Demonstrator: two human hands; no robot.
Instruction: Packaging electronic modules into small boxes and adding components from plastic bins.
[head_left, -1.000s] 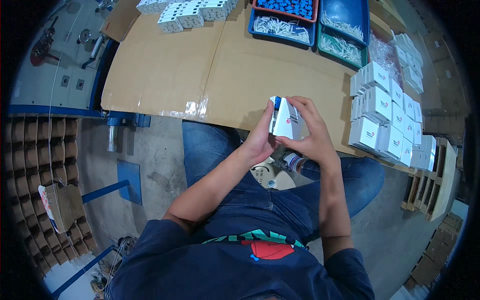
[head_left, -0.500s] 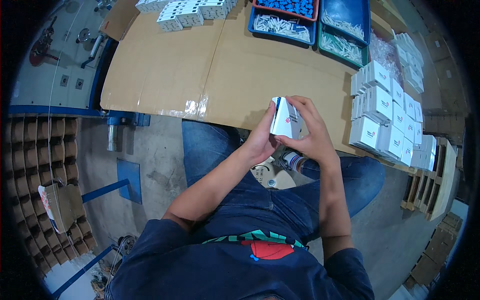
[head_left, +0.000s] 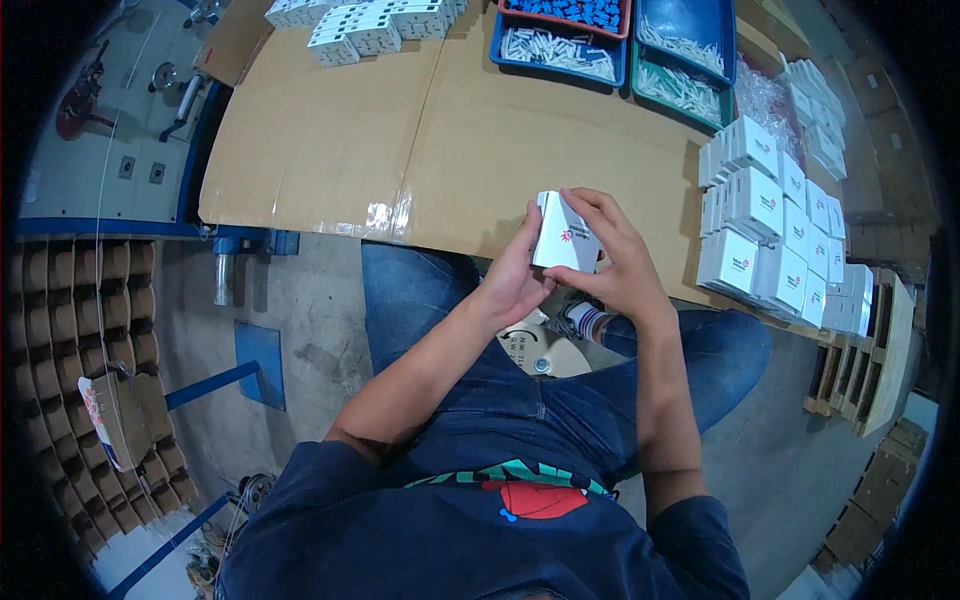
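Observation:
Just beyond the front edge of the table, both my hands hold a small white box-shaped case [head_left: 558, 238] with a red mark on its face. My left hand [head_left: 511, 278] grips its left side, thumb along the edge. My right hand [head_left: 628, 268] wraps the right side, fingers over the far corner and thumb at the near edge. The case is tilted, and its underside is hidden by my fingers. Similar white cases [head_left: 757, 205] with red marks stand stacked on the table to the right.
Cardboard covers the table [head_left: 330, 140]. At the far side are a blue tray [head_left: 510, 65] of white plugs, a red tray [head_left: 625, 22] of blue pieces and a green tray [head_left: 660, 98] of white pieces. White blocks [head_left: 375, 30] line the far left; a wooden pallet [head_left: 880, 350] stands right.
The case has turned slightly in my hands and shifted a little left. A blue strip seen along its left side before no longer shows.

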